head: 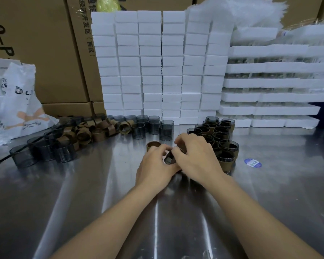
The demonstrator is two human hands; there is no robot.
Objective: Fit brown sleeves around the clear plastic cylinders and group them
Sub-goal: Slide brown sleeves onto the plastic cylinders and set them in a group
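- My left hand [154, 165] and right hand [196, 156] met over the middle of the steel table [82, 184], fingers of both curled around one clear plastic cylinder [169, 160] held between them.
- My left fingers pinched its near side; my right fingers wrapped over its far side. I could not tell how far a sleeve sat on it, since my fingers hid most of it.
- A single brown sleeve [153, 145] stood upright on the table just beyond my left hand.
- The sleeved group [220, 141] stood packed together just right of my right hand, brown bands around dark cylinders.
- Bare cylinders [150, 126] stood in a row behind my hands, and more bare ones [43, 150] clustered at the far left.
- A loose pile of sleeves [94, 129] lay between those two lots.
- A blue round sticker [252, 163] lay flat on the table, right of the sleeved group.
- White foam blocks [157, 62] were stacked at the back, with foam trays [269, 81] to their right and cardboard boxes [45, 43] to their left.
- A white plastic bag [21, 101] sat at the left edge.
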